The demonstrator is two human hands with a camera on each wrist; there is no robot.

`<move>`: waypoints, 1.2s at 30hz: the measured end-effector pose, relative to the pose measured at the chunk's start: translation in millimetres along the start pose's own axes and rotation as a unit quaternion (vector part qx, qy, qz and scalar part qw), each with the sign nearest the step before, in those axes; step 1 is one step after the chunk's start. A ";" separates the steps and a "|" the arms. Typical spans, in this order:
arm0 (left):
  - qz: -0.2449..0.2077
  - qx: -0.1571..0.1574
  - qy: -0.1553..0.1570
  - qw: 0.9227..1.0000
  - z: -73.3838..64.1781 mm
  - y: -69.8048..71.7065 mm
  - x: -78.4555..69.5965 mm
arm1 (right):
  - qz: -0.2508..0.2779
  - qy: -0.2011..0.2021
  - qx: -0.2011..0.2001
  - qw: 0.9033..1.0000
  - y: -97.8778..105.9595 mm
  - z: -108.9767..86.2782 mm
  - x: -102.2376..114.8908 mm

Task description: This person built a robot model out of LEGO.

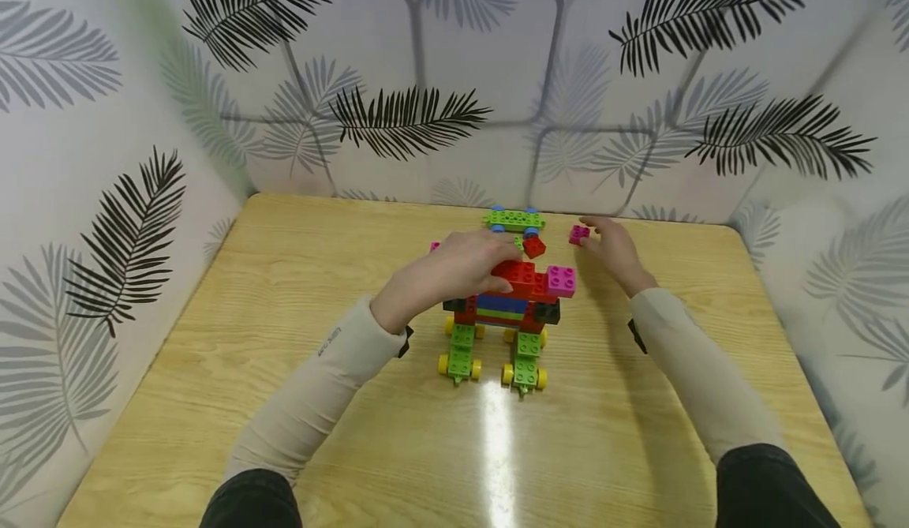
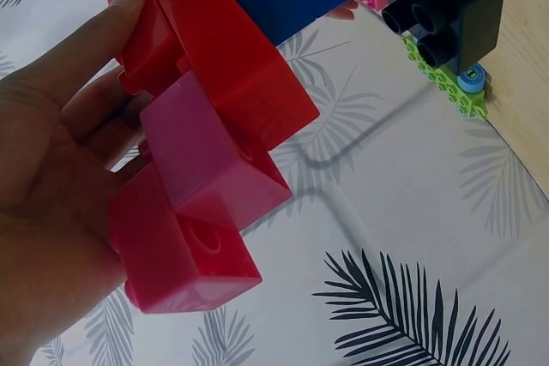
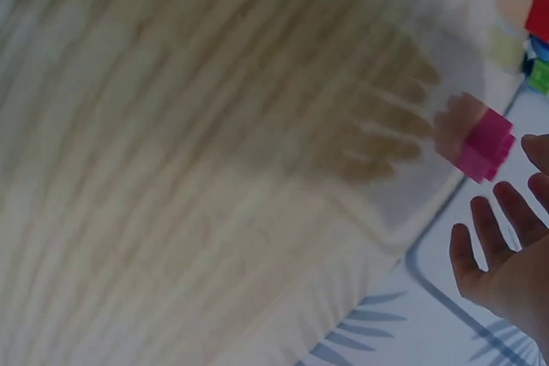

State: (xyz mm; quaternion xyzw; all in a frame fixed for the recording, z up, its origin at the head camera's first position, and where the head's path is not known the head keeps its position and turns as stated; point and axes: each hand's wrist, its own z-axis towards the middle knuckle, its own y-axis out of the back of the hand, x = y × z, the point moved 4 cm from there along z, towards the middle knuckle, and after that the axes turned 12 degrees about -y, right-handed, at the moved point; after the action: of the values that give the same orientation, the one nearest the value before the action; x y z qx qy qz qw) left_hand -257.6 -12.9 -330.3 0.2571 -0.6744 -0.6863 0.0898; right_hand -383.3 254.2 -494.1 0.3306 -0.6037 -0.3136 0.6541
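Observation:
A toy-brick model (image 1: 501, 307) stands on the table, with red bricks on top, blue, green and black ones in its middle and green wheeled pieces as feet. My left hand (image 1: 454, 266) grips its top, the thumb lying against a red brick (image 2: 232, 49). Pink bricks (image 2: 214, 152) stick out at the model's end beside that palm. Near the table's back edge, a small pink brick (image 1: 578, 234) lies by itself. My right hand (image 1: 615, 255) is beside it, fingers spread and bent slightly; in the right wrist view a small gap separates the fingers (image 3: 489, 227) from the pink brick (image 3: 487, 145).
Behind the model stands a green wheeled base (image 1: 513, 219) with blue wheels. A loose red brick (image 1: 534, 246) lies just in front of it. The wooden table (image 1: 298, 338) meets a leaf-patterned wall covering (image 1: 454, 62) at the back and sides.

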 end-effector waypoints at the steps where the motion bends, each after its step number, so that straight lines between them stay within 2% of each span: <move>1: 0.000 0.001 0.001 1.000 0.1 0.1 0.0 | -0.011 -0.009 0.004 1.000 -2.8 1.3 -1.5; 5: -0.001 0.000 0.000 1.000 -0.7 0.7 0.3 | -0.056 -0.021 0.002 0.998 -13.4 4.0 -3.3; 9: 0.001 -0.005 0.001 1.000 -1.3 1.3 0.5 | -0.072 -0.022 -0.005 0.997 -15.8 1.5 2.7; 16: 0.000 -0.011 -0.004 1.000 -0.7 1.0 -0.2 | -0.065 -0.049 0.008 0.997 -16.7 -6.2 -1.4; 21: -0.003 -0.012 -0.003 1.000 0.7 0.5 -1.1 | -0.055 -0.054 0.014 0.997 -16.7 -13.6 -3.7; 24: -0.003 -0.013 -0.002 1.000 1.0 0.8 -0.9 | -0.015 -0.052 0.013 0.998 -13.2 -19.2 0.8; 28: -0.002 -0.014 -0.005 1.000 0.4 1.8 -1.2 | 0.073 -0.028 0.002 0.997 -2.3 -32.3 18.8; 32: -0.001 -0.015 -0.006 1.000 0.3 1.6 -1.2 | 0.145 0.000 -0.009 0.989 23.4 -57.4 50.2; 36: -0.002 -0.015 -0.004 1.000 0.4 0.8 -1.3 | 0.215 0.045 -0.011 0.975 57.2 -91.1 85.4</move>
State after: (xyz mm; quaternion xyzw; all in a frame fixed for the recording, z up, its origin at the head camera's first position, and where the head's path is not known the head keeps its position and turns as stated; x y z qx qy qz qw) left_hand -256.9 -12.1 -329.2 0.2542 -0.6638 -0.6977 0.0898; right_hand -285.4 223.4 -402.7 0.1990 -0.6271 -0.1569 0.7366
